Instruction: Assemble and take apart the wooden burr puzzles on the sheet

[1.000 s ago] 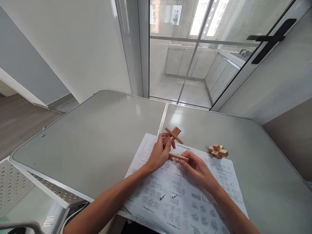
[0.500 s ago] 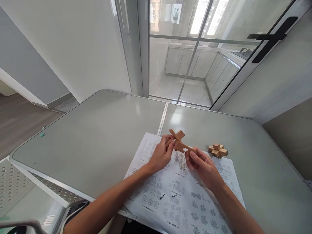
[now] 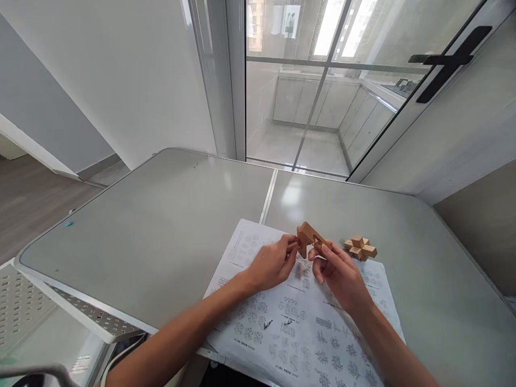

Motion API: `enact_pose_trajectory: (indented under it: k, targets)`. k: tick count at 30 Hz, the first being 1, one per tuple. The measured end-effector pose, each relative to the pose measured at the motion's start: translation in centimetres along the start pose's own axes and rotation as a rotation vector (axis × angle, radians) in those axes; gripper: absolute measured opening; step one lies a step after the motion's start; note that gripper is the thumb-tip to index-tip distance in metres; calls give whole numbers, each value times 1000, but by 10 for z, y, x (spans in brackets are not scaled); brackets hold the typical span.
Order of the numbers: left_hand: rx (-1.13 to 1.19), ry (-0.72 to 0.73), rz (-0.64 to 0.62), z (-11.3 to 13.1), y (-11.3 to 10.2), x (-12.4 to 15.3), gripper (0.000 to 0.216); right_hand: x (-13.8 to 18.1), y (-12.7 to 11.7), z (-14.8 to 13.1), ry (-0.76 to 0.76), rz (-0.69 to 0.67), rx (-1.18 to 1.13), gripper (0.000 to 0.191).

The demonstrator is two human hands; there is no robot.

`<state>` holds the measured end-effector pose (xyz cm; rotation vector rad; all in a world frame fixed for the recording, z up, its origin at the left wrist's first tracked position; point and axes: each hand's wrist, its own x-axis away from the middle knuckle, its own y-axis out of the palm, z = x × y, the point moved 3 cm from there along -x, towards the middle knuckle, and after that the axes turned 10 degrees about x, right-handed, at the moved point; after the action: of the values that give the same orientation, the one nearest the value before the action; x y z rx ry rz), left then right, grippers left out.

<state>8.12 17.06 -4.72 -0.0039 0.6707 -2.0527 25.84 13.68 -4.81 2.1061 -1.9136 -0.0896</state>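
Note:
Between my two hands, above a printed sheet, is a small cluster of wooden puzzle pieces. My left hand pinches its left side with thumb and fingertips. From the right, my right hand grips the same pieces, fingers curled. An assembled wooden burr puzzle lies on the sheet's upper right corner, just right of my right hand and untouched.
The sheet with rows of puzzle diagrams lies on a grey folding table with a centre seam. A perforated metal shelf sits at lower left. A glass door and a white wall stand beyond the table's far edge.
The crossed wooden sticks were brought together into a tighter cluster. My right hand rose from the sheet to meet the left, and both shifted slightly right.

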Motion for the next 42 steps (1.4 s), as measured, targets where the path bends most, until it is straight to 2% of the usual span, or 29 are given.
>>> enact_pose_trajectory:
  k: [12,19,42]
  targets:
    - [-352,39,59,-11,7,1,19,0,0,4,-49,33,59,29]
    - [-369,65,49,-17,7,1,16,0,1,6,-45,97,109,31]
    - [-432,126,18,-16,8,0,16,1,1,10,-38,79,174,34]
